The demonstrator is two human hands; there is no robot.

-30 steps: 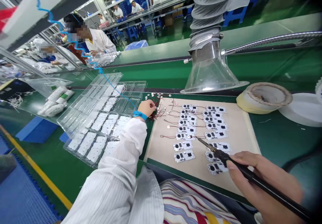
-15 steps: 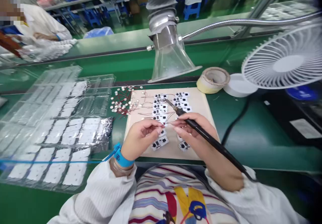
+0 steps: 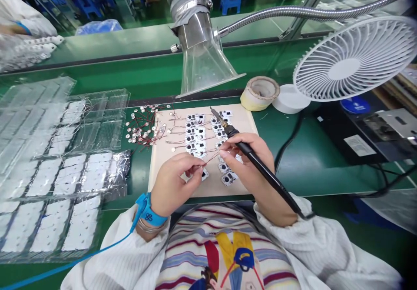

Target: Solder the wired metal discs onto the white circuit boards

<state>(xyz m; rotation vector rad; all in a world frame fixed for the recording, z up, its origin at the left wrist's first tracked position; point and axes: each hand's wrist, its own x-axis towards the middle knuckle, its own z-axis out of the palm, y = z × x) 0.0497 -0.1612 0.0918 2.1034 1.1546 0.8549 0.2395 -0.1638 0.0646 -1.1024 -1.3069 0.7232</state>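
A worker's left hand (image 3: 172, 185) pinches a thin lead wire (image 3: 213, 157) between thumb and forefinger at centre frame, while the right hand (image 3: 247, 164), just beside it, grips a soldering iron (image 3: 260, 172) like a pen, over white circuit boards (image 3: 198, 133) lined up on a beige mat (image 3: 163, 168).

The right hand (image 3: 247, 164) hides circuit boards (image 3: 228, 178), their markings too small to tell.
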